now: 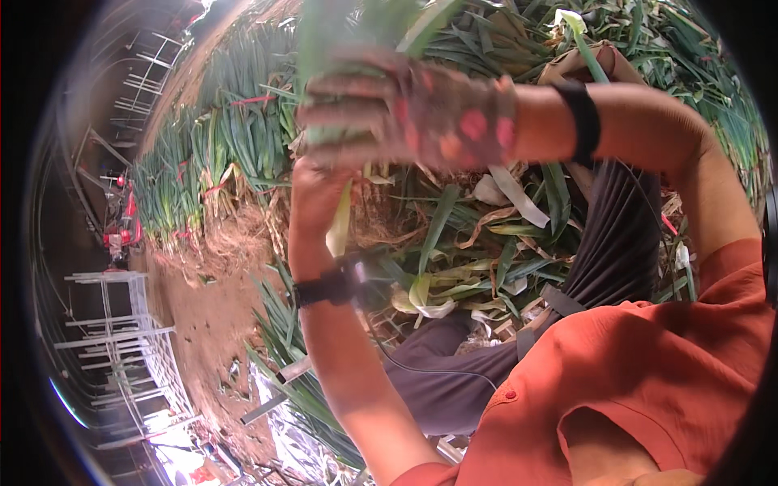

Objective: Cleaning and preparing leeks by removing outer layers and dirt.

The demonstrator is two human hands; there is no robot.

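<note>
We look down on two hands meeting above a litter of leaves. Our right hand (405, 113), in a patterned glove with pink spots, lies sideways over our left hand (320, 174), its fingers blurred and stretched across a patch of pale green. Long green leaves (348, 32) rise just above the hands and a pale stem (339, 223) shows below them, so this is probably one leek-like plant passing between the two, though the blur keeps us from being sure. We cannot tell whether either hand is clenched on it; the glove hides most of the left one. Loose leaves (470, 275) lie beneath, beside our dark trousers (620, 235); a further leafy heap (494, 44) spreads beyond the glove, and rooted bundles (219, 138), some with red ties (253, 100), stand side by side to the left. We judge the step in hand to be stripping or tidying the outer leaves of that plant. The next move, we think, calls for a steady hold near the stem while the gloved fingers work along the greens without tearing sound leaf.
</note>
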